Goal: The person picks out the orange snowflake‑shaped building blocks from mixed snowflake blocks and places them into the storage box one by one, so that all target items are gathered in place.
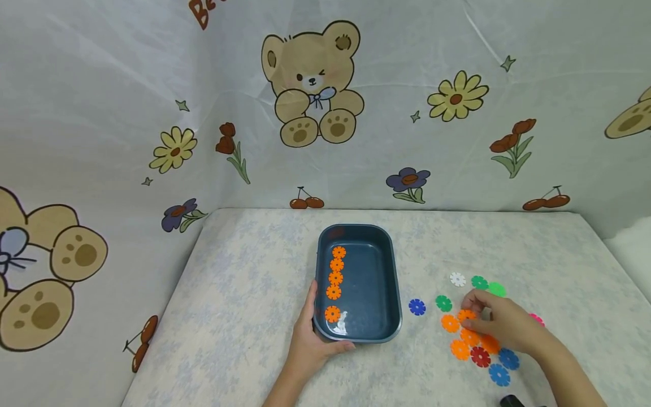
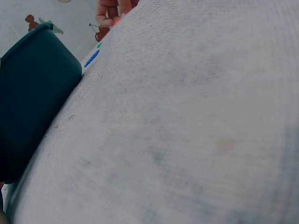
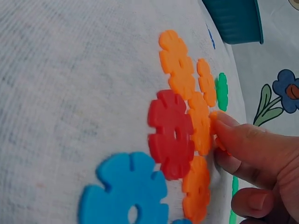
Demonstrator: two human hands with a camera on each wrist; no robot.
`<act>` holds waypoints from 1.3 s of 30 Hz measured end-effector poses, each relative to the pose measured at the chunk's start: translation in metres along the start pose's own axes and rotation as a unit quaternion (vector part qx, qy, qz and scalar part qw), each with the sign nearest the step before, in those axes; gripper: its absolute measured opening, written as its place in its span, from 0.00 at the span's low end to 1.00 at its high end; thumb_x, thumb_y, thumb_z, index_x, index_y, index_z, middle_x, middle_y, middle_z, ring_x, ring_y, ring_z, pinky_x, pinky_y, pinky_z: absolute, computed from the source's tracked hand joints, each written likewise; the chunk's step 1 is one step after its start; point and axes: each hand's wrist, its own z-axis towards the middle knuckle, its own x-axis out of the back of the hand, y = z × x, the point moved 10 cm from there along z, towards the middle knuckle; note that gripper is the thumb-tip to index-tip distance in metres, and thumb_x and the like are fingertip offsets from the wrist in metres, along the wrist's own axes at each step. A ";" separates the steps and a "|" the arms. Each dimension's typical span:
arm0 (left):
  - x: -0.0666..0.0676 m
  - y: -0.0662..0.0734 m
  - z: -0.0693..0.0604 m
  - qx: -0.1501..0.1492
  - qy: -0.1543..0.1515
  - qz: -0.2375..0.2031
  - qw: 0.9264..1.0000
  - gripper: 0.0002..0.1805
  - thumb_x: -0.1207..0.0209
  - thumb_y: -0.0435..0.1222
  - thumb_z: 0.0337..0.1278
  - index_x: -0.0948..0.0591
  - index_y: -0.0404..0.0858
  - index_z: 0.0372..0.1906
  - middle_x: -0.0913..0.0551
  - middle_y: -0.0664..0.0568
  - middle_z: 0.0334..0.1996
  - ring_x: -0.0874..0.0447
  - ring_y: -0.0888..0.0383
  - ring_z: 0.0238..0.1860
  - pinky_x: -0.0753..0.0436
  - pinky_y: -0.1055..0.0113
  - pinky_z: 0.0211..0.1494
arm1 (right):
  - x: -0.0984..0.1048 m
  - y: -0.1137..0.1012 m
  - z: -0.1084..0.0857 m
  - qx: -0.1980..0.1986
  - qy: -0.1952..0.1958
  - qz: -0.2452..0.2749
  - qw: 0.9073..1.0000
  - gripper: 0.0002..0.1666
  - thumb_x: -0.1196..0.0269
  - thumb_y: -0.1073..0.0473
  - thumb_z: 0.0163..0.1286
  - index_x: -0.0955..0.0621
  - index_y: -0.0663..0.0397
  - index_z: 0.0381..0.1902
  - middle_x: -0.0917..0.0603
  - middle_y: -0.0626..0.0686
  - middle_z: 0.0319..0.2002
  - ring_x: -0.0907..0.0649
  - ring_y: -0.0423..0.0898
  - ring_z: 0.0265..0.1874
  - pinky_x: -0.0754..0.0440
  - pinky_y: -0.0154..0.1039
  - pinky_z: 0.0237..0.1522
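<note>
My left hand (image 1: 310, 342) holds a dark blue-green tray (image 1: 370, 282) at its near left corner, fingers along the side and thumb at the near rim. Several orange flower-shaped discs (image 1: 335, 278) lie in a column along the tray's left side. To the right, my right hand (image 1: 503, 321) pinches an orange flower-shaped disc (image 1: 465, 315) between thumb and fingers. Close below it lie more orange discs (image 1: 460, 349), a red disc (image 3: 170, 135) and blue discs (image 1: 499, 375). The left wrist view catches the tray's outer wall (image 2: 37, 93) and little of the left hand.
Between tray and pile lie a dark blue disc (image 1: 417, 307) and a green disc (image 1: 443, 303). Behind the right hand are a white disc (image 1: 458, 279) and further green ones (image 1: 479, 282). A black object (image 1: 511, 401) shows at the near edge. A printed cloth hangs behind.
</note>
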 end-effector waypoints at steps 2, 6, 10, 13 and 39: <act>0.000 0.000 0.000 0.000 0.000 0.001 1.000 0.73 0.17 0.48 0.27 0.54 0.58 0.80 0.50 0.66 0.79 0.50 0.59 0.79 0.46 0.44 0.79 | 0.002 0.000 0.000 0.004 0.000 0.000 1.000 0.14 0.31 0.47 0.64 0.22 0.41 0.43 0.23 0.46 0.36 0.26 0.37 0.33 0.27 0.29 0.32; 0.001 0.001 0.000 -0.001 0.001 0.003 1.000 0.72 0.18 0.48 0.27 0.54 0.59 0.80 0.50 0.67 0.79 0.50 0.59 0.79 0.45 0.44 0.79 | 0.005 -0.002 0.001 0.018 -0.003 0.024 1.000 0.09 0.34 0.54 0.68 0.20 0.42 0.45 0.21 0.47 0.37 0.25 0.38 0.31 0.25 0.30 0.30; 0.001 0.002 -0.001 -0.003 0.001 0.005 1.000 0.73 0.18 0.48 0.27 0.54 0.58 0.80 0.49 0.66 0.79 0.49 0.58 0.79 0.44 0.45 0.79 | 0.011 -0.010 0.004 0.044 0.006 0.036 0.998 0.10 0.35 0.58 0.68 0.19 0.45 0.47 0.19 0.48 0.40 0.26 0.39 0.30 0.25 0.30 0.30; 0.002 0.002 -0.001 -0.004 0.000 0.006 1.000 0.73 0.18 0.48 0.28 0.54 0.58 0.80 0.49 0.65 0.79 0.49 0.58 0.79 0.44 0.47 0.79 | 0.019 -0.020 0.011 0.063 0.018 0.038 0.997 0.10 0.35 0.59 0.68 0.18 0.46 0.47 0.18 0.48 0.40 0.26 0.40 0.30 0.24 0.30 0.30; 0.000 0.003 -0.001 -0.006 0.000 0.008 1.000 0.72 0.18 0.48 0.28 0.54 0.58 0.80 0.50 0.67 0.79 0.50 0.59 0.79 0.43 0.52 0.79 | 0.044 -0.158 0.100 0.198 -0.008 0.050 0.979 0.07 0.38 0.61 0.72 0.16 0.48 0.45 0.15 0.48 0.37 0.20 0.48 0.37 0.21 0.37 0.38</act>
